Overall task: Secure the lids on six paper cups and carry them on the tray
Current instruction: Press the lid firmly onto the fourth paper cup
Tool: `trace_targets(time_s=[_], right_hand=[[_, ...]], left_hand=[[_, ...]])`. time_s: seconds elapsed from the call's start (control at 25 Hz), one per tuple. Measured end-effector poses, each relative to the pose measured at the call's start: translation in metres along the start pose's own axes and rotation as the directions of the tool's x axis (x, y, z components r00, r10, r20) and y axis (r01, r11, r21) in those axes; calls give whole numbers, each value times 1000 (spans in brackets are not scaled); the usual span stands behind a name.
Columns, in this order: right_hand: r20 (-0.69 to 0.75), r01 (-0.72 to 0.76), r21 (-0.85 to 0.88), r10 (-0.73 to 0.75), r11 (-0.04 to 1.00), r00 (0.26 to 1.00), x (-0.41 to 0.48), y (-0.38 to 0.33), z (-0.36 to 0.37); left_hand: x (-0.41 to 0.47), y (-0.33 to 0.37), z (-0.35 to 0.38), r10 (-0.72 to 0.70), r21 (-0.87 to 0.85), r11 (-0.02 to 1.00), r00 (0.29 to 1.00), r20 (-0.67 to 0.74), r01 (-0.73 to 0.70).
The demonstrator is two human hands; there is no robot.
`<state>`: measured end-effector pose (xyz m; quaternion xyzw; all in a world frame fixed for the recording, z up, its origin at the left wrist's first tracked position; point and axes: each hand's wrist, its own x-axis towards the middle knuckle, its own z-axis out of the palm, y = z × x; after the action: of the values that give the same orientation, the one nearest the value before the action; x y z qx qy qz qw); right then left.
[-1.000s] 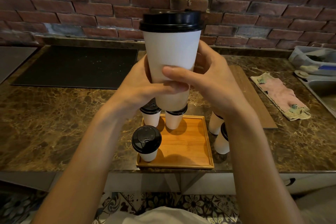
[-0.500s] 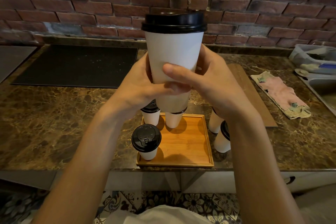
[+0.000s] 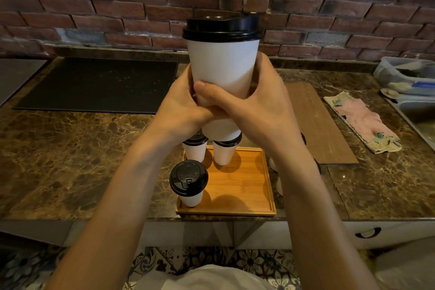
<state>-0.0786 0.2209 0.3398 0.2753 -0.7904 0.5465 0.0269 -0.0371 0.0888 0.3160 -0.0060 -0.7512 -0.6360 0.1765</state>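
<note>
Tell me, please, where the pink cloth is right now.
The pink cloth lies flat on the counter at the right, between the wooden board and the sink.

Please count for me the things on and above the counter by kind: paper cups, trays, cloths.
Paper cups: 6 (held cup, three on the tray, two half hidden right of it)
Trays: 1
Cloths: 1 (cloth)
Total: 8

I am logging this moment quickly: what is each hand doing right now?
Left hand: closed around the lidded paper cup, held up above the tray.
Right hand: closed around the same cup.
</note>
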Motion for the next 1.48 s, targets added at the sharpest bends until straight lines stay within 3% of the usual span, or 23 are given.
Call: trace_targets(time_s=[0.2, 0.56, 1.04, 1.24, 1.48], right_hand=[[123, -34, 193, 10, 981, 992, 6, 1, -11], [369, -91, 309, -32, 947, 929, 9, 8, -24], [145, -1, 130, -18, 992, 989, 7, -2, -13], [-5, -5, -13, 5, 1000, 1000, -1, 0, -1], [29, 7, 79, -10, 997, 1000, 1, -2, -8]], left_hand=[[0, 4, -10, -11, -20, 1000, 998, 65, 12], [-8, 8, -16, -2, -121, 992, 969, 246, 33], [-2, 4, -6, 32, 44, 999, 999, -32, -31], [-1, 3, -2, 34, 46, 998, 999, -14, -33], [0, 2, -4, 32, 67, 997, 999, 13, -33]])
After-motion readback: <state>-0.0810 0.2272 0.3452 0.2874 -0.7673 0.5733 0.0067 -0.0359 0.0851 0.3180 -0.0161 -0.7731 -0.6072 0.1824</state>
